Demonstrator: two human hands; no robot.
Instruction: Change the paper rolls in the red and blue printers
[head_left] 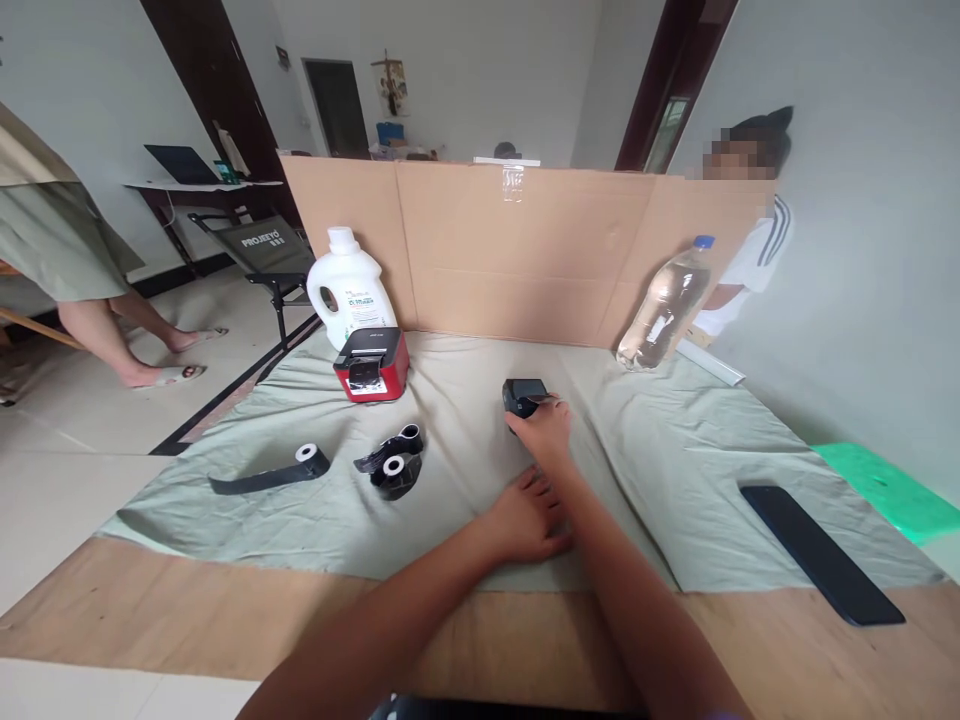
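Note:
My right hand (544,425) is closed around the near side of a small black box-shaped device (523,390) standing on the cloth. The device has a dark, glossy top face; its exact kind is unclear. Just below, my left hand (525,515) lies on the cloth (465,480) with its fingers stretched out, close beside my right forearm and holding nothing. A red and black printer (373,365) sits farther back to the left. Left of my hands, several rolls of black tape-like film lie loose: one partly unrolled roll (300,468) and a tangled pair (394,466).
A white jug (352,285) stands behind the printer, before an upright cardboard panel (517,260). A tilted clear bottle (667,310) leans at the back right. A dark flat slab, perhaps a phone (821,555), lies at right. Two people are nearby, with a green stool (885,485) beyond the table.

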